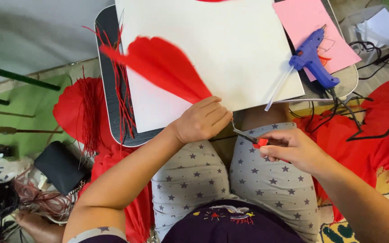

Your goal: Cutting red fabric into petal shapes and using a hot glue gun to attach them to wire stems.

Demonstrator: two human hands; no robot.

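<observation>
My left hand (201,120) grips the narrow base of a red paper petal (163,65) that fans out up and to the left over a large white sheet (230,49). My right hand (293,150) holds small scissors with a red handle (248,136), their blades pointing left toward the petal's base just under my left hand. Both hands hover above my lap in grey star-print trousers (266,175), at the near edge of a dark tray table (109,90).
A blue glue gun (314,58) with a clear glue stick lies on a pink sheet (311,27) at the right. Thin red paper strips (122,90) lie along the tray's left edge. Red paper (374,130) and black cables spread at right; a black pouch (59,166) sits at left.
</observation>
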